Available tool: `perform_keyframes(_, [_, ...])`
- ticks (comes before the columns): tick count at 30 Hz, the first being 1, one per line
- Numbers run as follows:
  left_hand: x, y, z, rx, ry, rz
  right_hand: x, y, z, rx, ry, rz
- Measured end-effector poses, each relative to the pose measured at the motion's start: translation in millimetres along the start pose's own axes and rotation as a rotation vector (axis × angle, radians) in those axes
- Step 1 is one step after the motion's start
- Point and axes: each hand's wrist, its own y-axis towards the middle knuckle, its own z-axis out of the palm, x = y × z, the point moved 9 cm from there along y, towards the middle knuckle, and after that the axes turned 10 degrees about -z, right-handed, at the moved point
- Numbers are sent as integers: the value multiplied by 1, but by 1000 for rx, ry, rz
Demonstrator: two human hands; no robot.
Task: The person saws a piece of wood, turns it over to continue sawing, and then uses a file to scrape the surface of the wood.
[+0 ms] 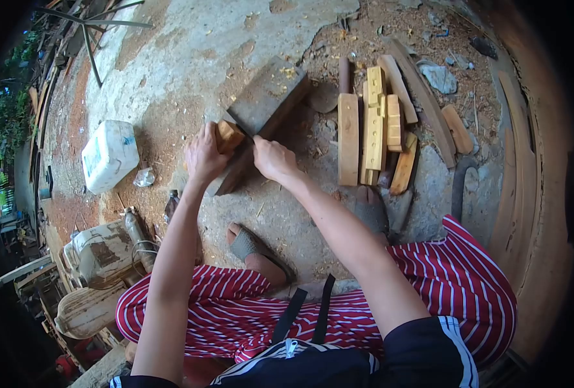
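Head view: on the floor (164, 77), the heavy block (261, 100) likely rewards firm support and short, even strokes; counted, one block, two hands: the left hand (204, 155) grips one wood piece (230, 136) at the block's left edge, the right hand (275, 160) closes around one thin dark tool (240, 125)

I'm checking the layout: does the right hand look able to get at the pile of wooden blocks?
Probably yes, after releasing the thin dark tool: only littered floor shows between the right hand and the pile of wooden blocks.
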Motion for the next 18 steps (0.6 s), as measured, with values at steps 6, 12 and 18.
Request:
perform_keyframes(6, [3, 2, 5, 58, 9, -40, 19, -5, -10, -43, -45, -84])
perform_keyframes(12, [3, 1, 7, 53, 38, -47, 37, -9, -22, -25, -41, -111])
perform_keyframes(18, [2, 2, 2, 25, 54, -44, -5, 2, -2, 0, -124, -71])
